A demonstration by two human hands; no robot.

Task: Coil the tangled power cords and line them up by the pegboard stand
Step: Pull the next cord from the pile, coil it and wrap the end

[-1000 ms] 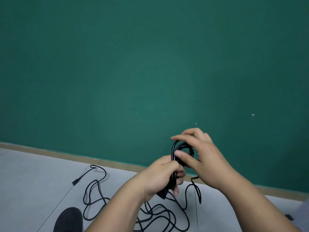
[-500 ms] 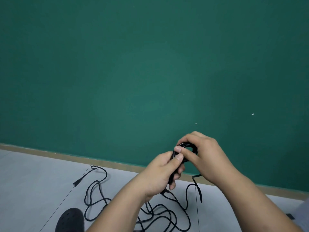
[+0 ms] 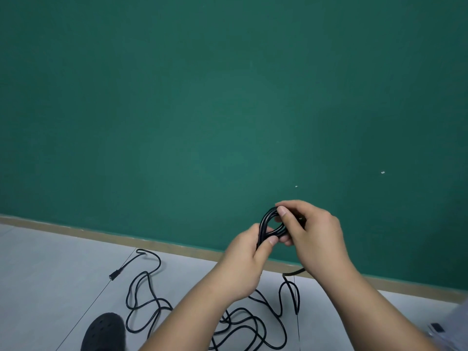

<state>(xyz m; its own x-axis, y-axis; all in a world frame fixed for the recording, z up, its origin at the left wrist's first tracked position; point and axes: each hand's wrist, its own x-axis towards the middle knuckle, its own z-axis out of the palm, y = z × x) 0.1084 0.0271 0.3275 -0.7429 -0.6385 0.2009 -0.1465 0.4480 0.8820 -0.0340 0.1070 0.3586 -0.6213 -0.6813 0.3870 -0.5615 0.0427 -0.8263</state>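
Observation:
A small black cord coil [image 3: 266,224] is held up in front of the green wall. My left hand [image 3: 247,259] grips its lower part, thumb pressed across the strands. My right hand [image 3: 309,234] pinches the top of the loop between thumb and fingers. From the hands the rest of the black power cord [image 3: 152,300] hangs down and lies tangled in loose loops on the grey floor, its plug end [image 3: 114,274] lying at the left. No pegboard stand is in view.
A green wall [image 3: 202,110] with a tan baseboard [image 3: 76,230] runs across the back. A black perforated shoe [image 3: 105,331] sits at the bottom left. A small dark object [image 3: 436,327] lies at the bottom right edge.
My right hand has closed round the top of the coil and drawn another turn of cord onto it. The trailing cord on the floor has shifted slightly towards the hands.

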